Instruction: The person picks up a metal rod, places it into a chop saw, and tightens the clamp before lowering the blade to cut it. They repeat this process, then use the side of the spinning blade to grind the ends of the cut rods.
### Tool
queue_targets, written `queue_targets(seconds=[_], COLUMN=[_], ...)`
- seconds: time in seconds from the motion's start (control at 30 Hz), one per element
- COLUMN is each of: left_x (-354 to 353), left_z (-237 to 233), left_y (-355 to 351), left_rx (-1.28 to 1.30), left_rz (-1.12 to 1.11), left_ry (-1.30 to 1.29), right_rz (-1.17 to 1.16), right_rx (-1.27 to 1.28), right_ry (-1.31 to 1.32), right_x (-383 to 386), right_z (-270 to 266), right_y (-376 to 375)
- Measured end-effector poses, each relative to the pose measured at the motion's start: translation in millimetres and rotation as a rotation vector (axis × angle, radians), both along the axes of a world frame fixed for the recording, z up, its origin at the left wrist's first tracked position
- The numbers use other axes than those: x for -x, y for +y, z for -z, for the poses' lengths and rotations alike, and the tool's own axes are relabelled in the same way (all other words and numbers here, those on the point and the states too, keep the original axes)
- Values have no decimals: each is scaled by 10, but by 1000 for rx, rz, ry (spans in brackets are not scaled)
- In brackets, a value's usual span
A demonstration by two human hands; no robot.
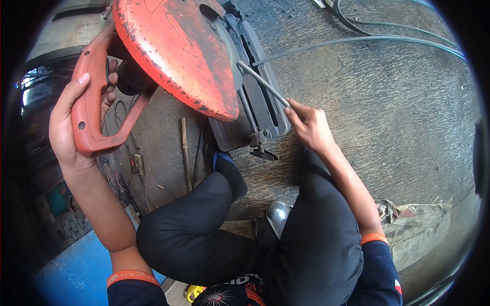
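Note:
A chop saw with a worn red blade guard (176,56) stands before me on the floor. My left hand (65,120) is wrapped round its red loop handle (89,104), fingers at the trigger side. In my right hand (312,126) is a thin metal rod (266,84), gripped by its near end. The rod slants up and left across the saw's dark base (229,136), its far end beside the cutting disc (236,66) at the guard's edge. Below the right hand sits the vise screw (247,108) with its crank (264,153).
Long thin greenish strands (367,39) run from the saw base to the right. A wooden stick (184,148) lies left of my foot (228,171). A shiny metal dome (278,213) is between my legs. Cloth (421,224) lies at right, a blue panel (81,265) at lower left.

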State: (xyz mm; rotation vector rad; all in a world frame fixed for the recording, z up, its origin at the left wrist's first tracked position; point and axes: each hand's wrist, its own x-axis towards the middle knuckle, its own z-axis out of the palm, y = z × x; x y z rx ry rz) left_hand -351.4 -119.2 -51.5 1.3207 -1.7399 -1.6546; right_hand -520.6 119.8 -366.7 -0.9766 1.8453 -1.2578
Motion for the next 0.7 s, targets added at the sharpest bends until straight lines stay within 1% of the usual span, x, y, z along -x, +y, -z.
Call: queue_targets(seconds=[0.03,0.07,0.1,0.17,0.2,0.23,0.3,0.37,0.43,0.5,0.63,0.7], left_x=[-34,-32,-24,26,81,108,109,106,96,94,78,89], left_z=[-11,-13,-9,8,19,25,26,26,30,29,36,31], left_y=[-42,-40,-28,35,105,145,153,149,133,129,113,125], left_rx=[-38,-36,-28,-19,22,62,59,59,49,51,56,53], left_rz=[31,30,45,58,22,-14,-16,-19,36,35,-9,-14], left_ry=[-21,-22,-20,-21,-24,-27,-25,-22,15,16,-2,-6], right_rz=[1,-26,-28,-61,-73,-73,-156,-177,-198,-194,-191,-202], right_rx=[-174,-156,-155,-82,-50,-52,-14,-45,-74,-121,-118,-108], right_ry=[-214,-284,-286,-573,-736,-737,-968,-935,-900,-751,-651,-503], right_x=[9,24,35,41,36,41,61,71,77,72,48,34], right_z=[-30,71,165,265,259,246,224,167,109,60,25,59], right_y=[-13,-5,13,35,57,61,65,44,14,-1,1,2])
